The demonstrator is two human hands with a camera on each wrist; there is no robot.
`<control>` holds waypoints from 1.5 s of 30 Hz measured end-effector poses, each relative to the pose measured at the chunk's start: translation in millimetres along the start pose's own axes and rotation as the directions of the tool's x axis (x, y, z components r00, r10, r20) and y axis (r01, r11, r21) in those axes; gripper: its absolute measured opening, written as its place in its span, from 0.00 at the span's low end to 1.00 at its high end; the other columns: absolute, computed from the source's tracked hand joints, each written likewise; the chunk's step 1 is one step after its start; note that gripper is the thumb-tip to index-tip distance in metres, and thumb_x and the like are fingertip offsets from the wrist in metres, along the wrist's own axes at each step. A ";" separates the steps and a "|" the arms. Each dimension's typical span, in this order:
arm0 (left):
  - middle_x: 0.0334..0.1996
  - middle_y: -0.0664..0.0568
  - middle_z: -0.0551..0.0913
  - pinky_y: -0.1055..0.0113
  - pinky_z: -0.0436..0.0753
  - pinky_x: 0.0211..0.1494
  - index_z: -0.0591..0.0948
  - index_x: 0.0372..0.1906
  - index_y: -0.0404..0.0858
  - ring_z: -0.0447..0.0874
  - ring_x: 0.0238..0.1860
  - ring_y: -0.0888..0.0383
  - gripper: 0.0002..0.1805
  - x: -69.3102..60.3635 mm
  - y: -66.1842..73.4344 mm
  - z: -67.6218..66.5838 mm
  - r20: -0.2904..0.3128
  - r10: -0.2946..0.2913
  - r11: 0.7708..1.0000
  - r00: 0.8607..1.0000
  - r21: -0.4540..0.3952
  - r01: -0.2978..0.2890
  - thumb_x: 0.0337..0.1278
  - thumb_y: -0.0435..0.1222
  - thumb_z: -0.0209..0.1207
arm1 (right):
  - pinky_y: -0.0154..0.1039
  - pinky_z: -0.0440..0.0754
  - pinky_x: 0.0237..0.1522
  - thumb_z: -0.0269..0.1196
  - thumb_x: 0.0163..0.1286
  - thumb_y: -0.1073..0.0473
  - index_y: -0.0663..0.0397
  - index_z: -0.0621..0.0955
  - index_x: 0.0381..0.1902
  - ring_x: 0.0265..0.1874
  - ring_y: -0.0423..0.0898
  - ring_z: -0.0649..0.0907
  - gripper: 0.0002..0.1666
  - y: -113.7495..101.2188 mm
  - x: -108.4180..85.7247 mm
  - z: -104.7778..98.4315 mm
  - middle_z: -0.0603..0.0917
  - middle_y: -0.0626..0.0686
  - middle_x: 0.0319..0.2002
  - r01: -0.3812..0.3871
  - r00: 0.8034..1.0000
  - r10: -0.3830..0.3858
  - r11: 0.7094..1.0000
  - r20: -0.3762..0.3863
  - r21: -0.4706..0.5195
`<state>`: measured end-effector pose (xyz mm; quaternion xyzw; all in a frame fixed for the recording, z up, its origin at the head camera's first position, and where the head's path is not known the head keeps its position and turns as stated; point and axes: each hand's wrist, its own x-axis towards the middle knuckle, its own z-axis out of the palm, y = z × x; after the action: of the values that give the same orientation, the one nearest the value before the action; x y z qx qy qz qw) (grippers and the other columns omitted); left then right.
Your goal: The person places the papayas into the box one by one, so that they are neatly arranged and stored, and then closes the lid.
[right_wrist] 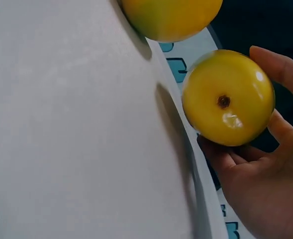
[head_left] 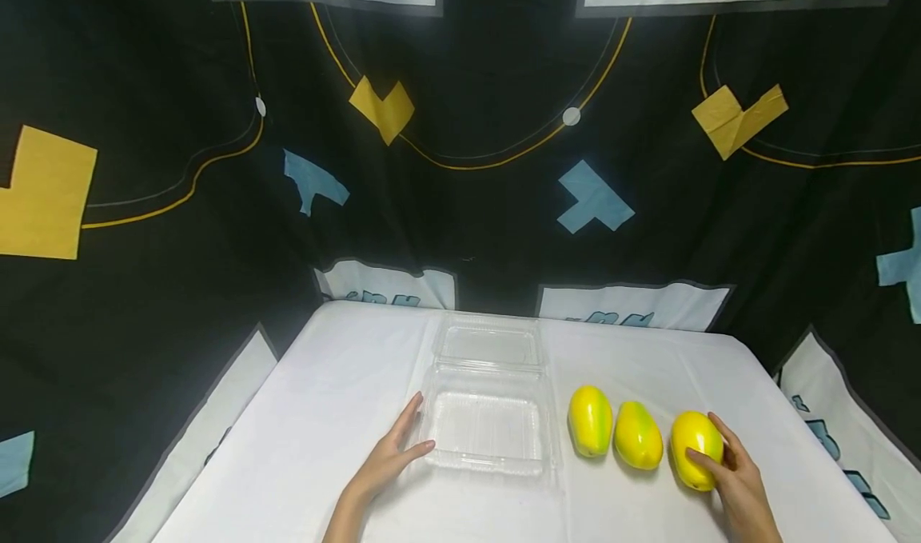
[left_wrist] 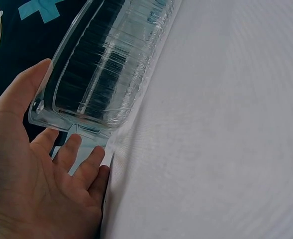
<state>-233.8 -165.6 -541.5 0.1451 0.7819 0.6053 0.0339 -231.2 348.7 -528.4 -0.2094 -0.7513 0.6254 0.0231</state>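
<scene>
A clear plastic clamshell container [head_left: 485, 423] lies opened out on the white table, its lid [head_left: 489, 345] folded back to the far side. My left hand [head_left: 392, 451] is at the container's left side, fingers extended; in the left wrist view the thumb [left_wrist: 27, 87] lies against its rim. My right hand [head_left: 737, 475] grips the rightmost yellow-green mango [head_left: 695, 447] between thumb and fingers. Seen in the right wrist view, that mango [right_wrist: 226, 99] shows a brown stem spot on its end. Whether it touches the table is unclear.
Two more mangoes, a left one [head_left: 590, 421] and a middle one [head_left: 638, 436], lie between the container and my right hand. White cloth covers the table [head_left: 288, 447]. A black curtain [head_left: 468, 223] with blue and yellow patches hangs behind and around it.
</scene>
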 end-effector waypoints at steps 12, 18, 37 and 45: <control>0.72 0.42 0.45 0.35 0.43 0.63 0.47 0.73 0.53 0.43 0.70 0.41 0.43 -2.4 1.1 0.1 -0.041 -0.046 0.997 0.998 0.056 0.049 0.57 0.46 0.58 | 0.58 0.45 0.67 0.69 0.51 0.39 0.33 0.45 0.72 0.69 0.60 0.45 0.60 -17.1 -13.7 -2.7 0.39 0.55 0.73 -0.016 0.999 0.015 0.998 -0.034 -0.056; 0.71 0.42 0.45 0.35 0.43 0.64 0.48 0.73 0.53 0.43 0.70 0.41 0.43 -2.8 1.0 -0.1 -0.047 -0.045 0.997 0.998 0.060 0.047 0.57 0.46 0.58 | 0.63 0.48 0.64 0.67 0.50 0.35 0.24 0.46 0.71 0.69 0.61 0.47 0.58 -12.1 -1.1 -8.5 0.41 0.54 0.73 0.040 0.998 -0.045 0.994 -0.051 -0.098; 0.72 0.45 0.44 0.36 0.40 0.64 0.46 0.73 0.53 0.40 0.70 0.42 0.43 -1.9 -1.0 -1.0 -0.032 -0.025 0.998 0.999 0.057 0.027 0.58 0.45 0.58 | 0.53 0.60 0.64 0.65 0.60 0.49 0.26 0.56 0.70 0.66 0.58 0.60 0.45 -106.4 -64.3 45.2 0.58 0.61 0.68 0.300 0.953 -0.300 0.954 -0.046 -0.008; 0.72 0.46 0.44 0.36 0.39 0.64 0.47 0.73 0.52 0.40 0.70 0.42 0.43 -1.3 2.2 0.3 -0.037 -0.022 0.998 0.999 0.058 0.024 0.58 0.45 0.58 | 0.34 0.70 0.57 0.65 0.61 0.56 0.31 0.58 0.70 0.63 0.52 0.65 0.43 -121.0 -76.4 87.4 0.61 0.58 0.66 0.424 0.903 -0.428 0.900 0.028 0.099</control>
<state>-232.1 -165.2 -539.5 0.1262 0.8012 0.5845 0.0224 -222.0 225.5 -415.1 -0.0235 -0.7503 0.6434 0.1502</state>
